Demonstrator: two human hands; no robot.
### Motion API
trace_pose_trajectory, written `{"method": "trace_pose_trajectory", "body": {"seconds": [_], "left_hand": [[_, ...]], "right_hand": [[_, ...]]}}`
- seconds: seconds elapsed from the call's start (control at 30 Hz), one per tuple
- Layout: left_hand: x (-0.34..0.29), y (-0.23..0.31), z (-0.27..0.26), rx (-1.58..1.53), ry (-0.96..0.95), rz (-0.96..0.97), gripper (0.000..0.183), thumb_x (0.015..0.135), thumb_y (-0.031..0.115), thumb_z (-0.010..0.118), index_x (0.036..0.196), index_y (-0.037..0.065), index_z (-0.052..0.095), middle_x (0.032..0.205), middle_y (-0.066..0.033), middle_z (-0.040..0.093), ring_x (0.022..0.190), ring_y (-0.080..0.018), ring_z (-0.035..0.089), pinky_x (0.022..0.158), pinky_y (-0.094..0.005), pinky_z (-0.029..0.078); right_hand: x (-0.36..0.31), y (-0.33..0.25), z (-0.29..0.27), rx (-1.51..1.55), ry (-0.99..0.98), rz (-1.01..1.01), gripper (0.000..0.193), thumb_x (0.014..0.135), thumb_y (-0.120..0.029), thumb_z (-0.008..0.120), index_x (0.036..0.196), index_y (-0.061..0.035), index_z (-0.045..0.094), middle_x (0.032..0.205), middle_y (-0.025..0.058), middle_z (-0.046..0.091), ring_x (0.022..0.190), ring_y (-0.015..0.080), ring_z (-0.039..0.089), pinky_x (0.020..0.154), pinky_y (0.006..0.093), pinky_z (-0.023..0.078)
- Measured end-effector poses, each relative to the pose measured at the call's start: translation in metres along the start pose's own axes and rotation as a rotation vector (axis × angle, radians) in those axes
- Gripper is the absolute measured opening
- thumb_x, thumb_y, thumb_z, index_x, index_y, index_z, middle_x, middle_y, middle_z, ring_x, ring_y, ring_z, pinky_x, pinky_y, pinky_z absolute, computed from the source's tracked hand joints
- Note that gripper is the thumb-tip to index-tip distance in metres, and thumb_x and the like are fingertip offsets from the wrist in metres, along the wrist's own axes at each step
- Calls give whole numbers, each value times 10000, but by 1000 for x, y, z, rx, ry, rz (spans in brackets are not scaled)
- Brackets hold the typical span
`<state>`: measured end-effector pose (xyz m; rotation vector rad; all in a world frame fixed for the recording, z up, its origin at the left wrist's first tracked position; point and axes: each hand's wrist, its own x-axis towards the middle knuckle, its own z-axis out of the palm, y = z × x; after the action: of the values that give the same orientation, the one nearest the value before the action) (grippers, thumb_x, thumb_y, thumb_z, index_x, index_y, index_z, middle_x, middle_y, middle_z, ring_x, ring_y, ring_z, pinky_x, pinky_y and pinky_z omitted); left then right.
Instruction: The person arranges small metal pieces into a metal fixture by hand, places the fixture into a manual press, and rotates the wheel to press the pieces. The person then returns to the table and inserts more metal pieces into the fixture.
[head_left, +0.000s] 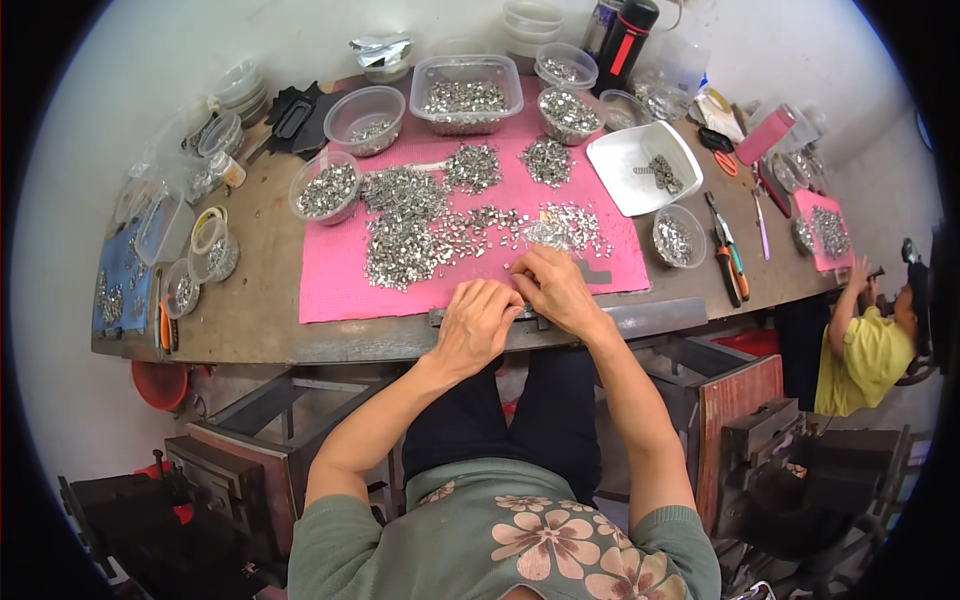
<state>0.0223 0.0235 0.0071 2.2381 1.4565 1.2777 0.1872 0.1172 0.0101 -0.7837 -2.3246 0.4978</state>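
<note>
Both of my hands meet at the front edge of the pink mat, over a dark metal block at the table's edge. My left hand has its fingers bent together in a pinch, and what it grips is hidden. Close beside it, my right hand is also closed, thumb against fingers, on something too small to make out. Just beyond the hands, small silvery metal pieces lie in heaps on the mat. A looser scatter of shiny pieces spreads past my right hand.
Clear tubs of metal pieces, including a rectangular tub, line the mat's far side. A white tray, orange-handled pliers and a small tub stand right. Further right, another person works at a small pink mat.
</note>
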Motion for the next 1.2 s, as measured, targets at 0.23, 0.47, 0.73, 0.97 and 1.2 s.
{"method": "trace_pose_trajectory", "body": {"seconds": [0.23,0.47,0.73,0.97,1.2], "left_hand": [[-4,-1,3,79,9,50,112,875,83,705,945,57,622,913,-75,622,890,-293,602,841,-413,453],[-17,5,-2,160,25,112,246,866,103,726,1096,43,661,1036,-80,679,962,-274,621,911,-427,453],[-29,10,-6,151,79,-49,576,833,52,754,1376,31,562,1110,-150,651,1020,-333,602,944,-455,429],[-28,8,-6,137,90,-69,593,847,33,718,1412,35,538,1054,-139,629,1004,-321,592,947,-445,433],[-29,11,-7,77,120,-68,529,857,48,716,1365,27,571,1060,-143,648,991,-329,604,928,-449,440]], "right_hand": [[-22,-14,-3,463,226,414,62,943,-36,680,943,0,629,861,62,667,759,126,630,688,286,506],[-53,-25,2,584,324,432,50,961,-27,657,978,12,631,910,55,675,792,109,628,729,272,518],[-50,-37,5,380,201,236,89,876,21,704,943,10,648,975,113,668,901,234,638,827,330,498],[-40,-44,5,145,191,123,124,835,20,718,929,-8,644,917,110,659,868,302,624,794,390,472],[-44,-46,6,-116,185,-102,175,807,-28,727,968,-46,662,943,90,622,888,286,605,792,409,433]]}}
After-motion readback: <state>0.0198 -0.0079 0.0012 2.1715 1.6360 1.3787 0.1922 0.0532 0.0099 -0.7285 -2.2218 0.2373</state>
